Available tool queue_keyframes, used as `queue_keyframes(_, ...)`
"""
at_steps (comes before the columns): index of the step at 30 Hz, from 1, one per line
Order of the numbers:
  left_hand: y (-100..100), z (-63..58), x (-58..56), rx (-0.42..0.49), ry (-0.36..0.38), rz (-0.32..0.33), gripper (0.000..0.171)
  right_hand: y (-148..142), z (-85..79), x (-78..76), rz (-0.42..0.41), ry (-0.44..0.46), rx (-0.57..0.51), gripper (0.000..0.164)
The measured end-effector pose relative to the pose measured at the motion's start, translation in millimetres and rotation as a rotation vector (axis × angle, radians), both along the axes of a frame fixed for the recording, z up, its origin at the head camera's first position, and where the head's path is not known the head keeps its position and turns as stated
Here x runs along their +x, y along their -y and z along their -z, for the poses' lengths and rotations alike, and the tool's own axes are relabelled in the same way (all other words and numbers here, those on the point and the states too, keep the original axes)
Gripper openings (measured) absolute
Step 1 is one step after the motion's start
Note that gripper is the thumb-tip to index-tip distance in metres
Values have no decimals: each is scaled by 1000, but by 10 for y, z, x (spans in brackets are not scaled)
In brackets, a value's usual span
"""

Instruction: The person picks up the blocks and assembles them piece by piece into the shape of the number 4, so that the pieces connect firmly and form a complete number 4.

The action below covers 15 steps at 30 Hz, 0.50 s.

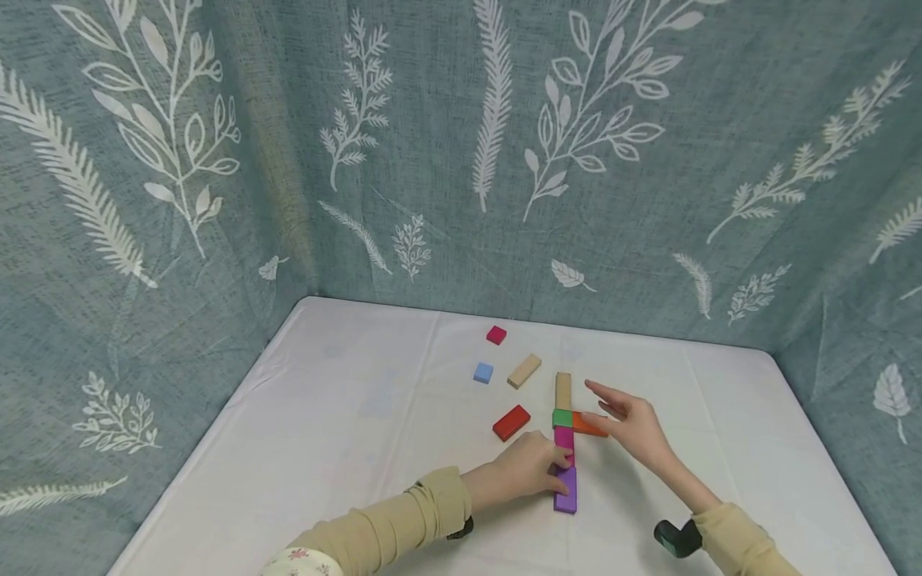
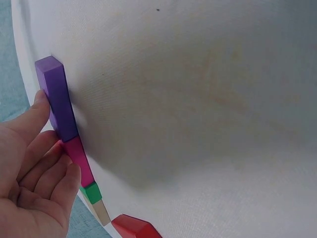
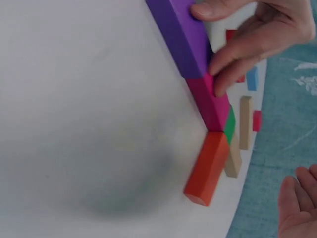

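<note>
Wooden blocks form a line on the white table: a purple block, a magenta block, a green block and a natural-wood block. An orange block meets the line at an angle beside the green one. My left hand rests against the line's left side, thumb on the purple block and fingertips on the magenta block; it wraps round neither. My right hand hovers by the orange block, fingers extended and holding nothing. The right wrist view shows it apart from that block.
Left of the line lie a red block, another natural-wood block, a small blue block and a small crimson block. A teal leaf-patterned curtain stands behind the white table.
</note>
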<state>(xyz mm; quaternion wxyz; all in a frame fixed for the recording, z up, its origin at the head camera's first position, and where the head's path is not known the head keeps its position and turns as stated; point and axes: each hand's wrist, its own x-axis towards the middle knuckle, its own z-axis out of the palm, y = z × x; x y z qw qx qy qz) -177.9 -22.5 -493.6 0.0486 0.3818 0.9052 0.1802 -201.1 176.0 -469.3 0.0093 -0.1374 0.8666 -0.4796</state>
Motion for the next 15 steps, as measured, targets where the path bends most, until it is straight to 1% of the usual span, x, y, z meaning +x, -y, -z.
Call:
queue_keyframes(4, 18, -3, 21, -9, -1, 3, 37, 43, 71, 82, 19, -19, 32, 53)
queue_keyframes(7, 32, -4, 36, -16, -4, 6, 36, 86, 137, 133, 43, -47, 83, 51)
queue_keyframes(9, 39, -4, 45, -20, -10, 9, 36, 121, 186, 158, 56, -81, 125, 48)
queue_keyframes(12, 49, -3, 56, -23, -13, 12, 35, 178, 259, 195, 70, -156, 202, 42)
queue_keyframes(15, 60, 1, 67, -28, -24, 16, 35, 226, 335, 233, 77, -215, 262, 39)
